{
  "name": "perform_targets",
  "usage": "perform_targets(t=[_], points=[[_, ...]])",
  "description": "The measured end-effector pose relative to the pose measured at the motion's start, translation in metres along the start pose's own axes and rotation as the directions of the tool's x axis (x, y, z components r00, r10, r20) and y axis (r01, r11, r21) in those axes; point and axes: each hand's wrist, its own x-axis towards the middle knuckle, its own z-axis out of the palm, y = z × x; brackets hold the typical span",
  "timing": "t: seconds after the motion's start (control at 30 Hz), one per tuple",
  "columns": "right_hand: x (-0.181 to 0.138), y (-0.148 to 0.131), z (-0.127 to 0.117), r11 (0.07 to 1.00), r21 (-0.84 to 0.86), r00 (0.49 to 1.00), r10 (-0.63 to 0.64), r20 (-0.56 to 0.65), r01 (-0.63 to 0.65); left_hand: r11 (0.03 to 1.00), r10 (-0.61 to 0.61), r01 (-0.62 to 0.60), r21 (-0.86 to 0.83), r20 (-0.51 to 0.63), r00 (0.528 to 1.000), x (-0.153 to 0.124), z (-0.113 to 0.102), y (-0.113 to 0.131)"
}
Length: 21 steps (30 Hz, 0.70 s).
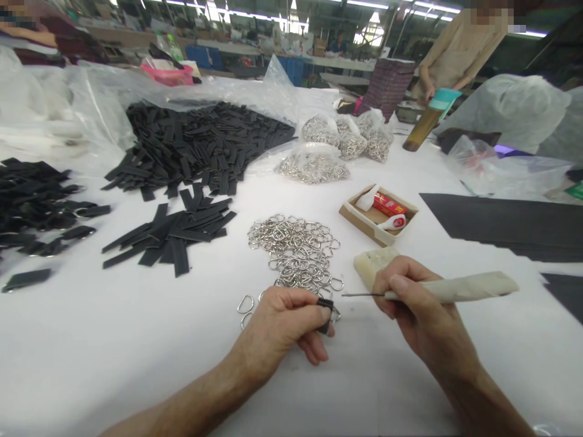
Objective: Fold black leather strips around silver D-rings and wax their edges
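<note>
Small black strap piece [325, 312] pinched between thumb and fingers of the left hand [285, 320], just over the near fringe of the loose D-ring pile [297, 250], close to the near edge of the counter [136, 364]; piece mostly hidden by the fingers, so hard to tell whether a ring sits in it. Right hand [416, 306] closed around a tape-wrapped tool [455, 287], thin metal tip pointing left toward the strap piece, not quite touching; a pale block [376, 264] partly covered behind the knuckles. Beyond the rings, a small cardboard box [378, 213] with a red-and-white item inside, label unreadable. Toward the far edge, four clear bags of rings [339, 149] and a tall bottle [430, 118] with a teal cap. Leftward, a small fan of black strips [175, 233], a large heap of strips [204, 142] on plastic sheet, and finished pieces [36, 203] cut off at the left edge. Dark sheets [505, 224] running off the right edge. Bare white surface along the near-left stretch and between the forearms. Another person [455, 51] standing at the far right corner, upper part cut off.
</note>
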Motion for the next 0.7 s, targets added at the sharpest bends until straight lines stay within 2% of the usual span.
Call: perform_targets(t=[0.27,0.5,0.7], points=[[-0.005,-0.010,0.005,0.971,-0.237,0.998,-0.034,-0.046,0.022,0.998,0.053,-0.053,-0.033,-0.009,0.999,0.000,-0.002,0.000],[-0.005,0.001,-0.002,0.958,-0.284,0.997,-0.067,-0.046,0.051,0.989,0.089,-0.087,-0.121,0.007,0.996,0.001,-0.004,-0.006],[-0.007,0.012,-0.010,0.967,-0.237,0.992,-0.111,-0.056,0.095,0.980,0.096,-0.095,-0.173,-0.005,0.995,0.001,-0.004,-0.004]])
